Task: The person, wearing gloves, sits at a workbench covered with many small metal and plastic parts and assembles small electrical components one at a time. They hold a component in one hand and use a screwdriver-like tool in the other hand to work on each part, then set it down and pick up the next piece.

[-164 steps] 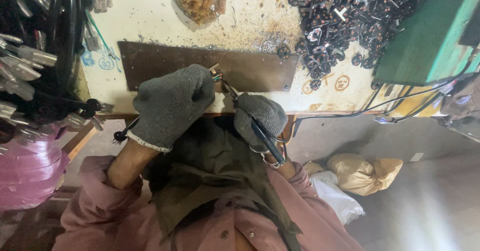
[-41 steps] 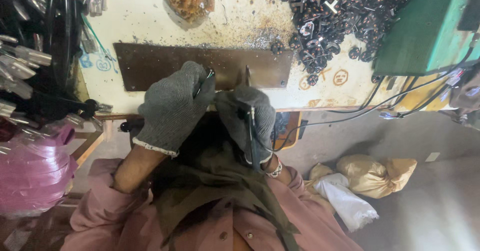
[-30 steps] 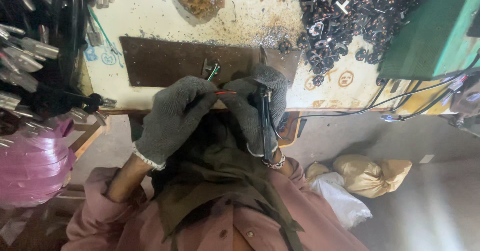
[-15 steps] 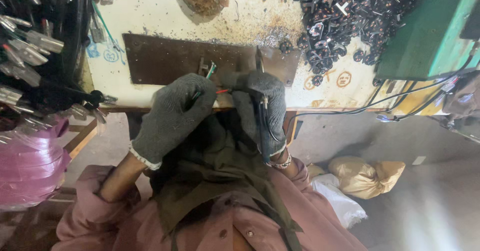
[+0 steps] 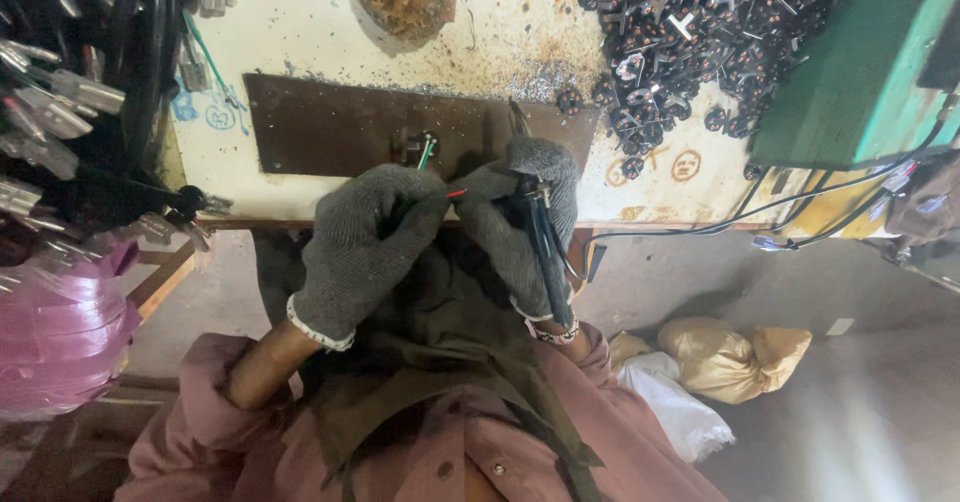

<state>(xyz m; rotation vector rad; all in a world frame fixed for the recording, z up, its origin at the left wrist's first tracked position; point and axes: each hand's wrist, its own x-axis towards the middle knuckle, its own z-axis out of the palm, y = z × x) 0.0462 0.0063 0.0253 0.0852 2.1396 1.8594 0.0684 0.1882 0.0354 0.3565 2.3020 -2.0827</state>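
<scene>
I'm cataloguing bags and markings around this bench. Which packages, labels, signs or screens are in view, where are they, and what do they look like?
Pink plastic bag: far left, below the bench, bulging, glossy.
Tan bag: floor at right, crumpled, tied.
White bag: beside the tan bag, nearer the person.
Blue drawn marks: bench top, left of the brown plate.
Orange drawn circles: bench top, right of the plate.
No screens or signs.

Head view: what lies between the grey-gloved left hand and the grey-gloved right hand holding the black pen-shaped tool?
In the head view, a thin red wire end bridges the gap between left hand and right hand gripping the black tool.
</scene>
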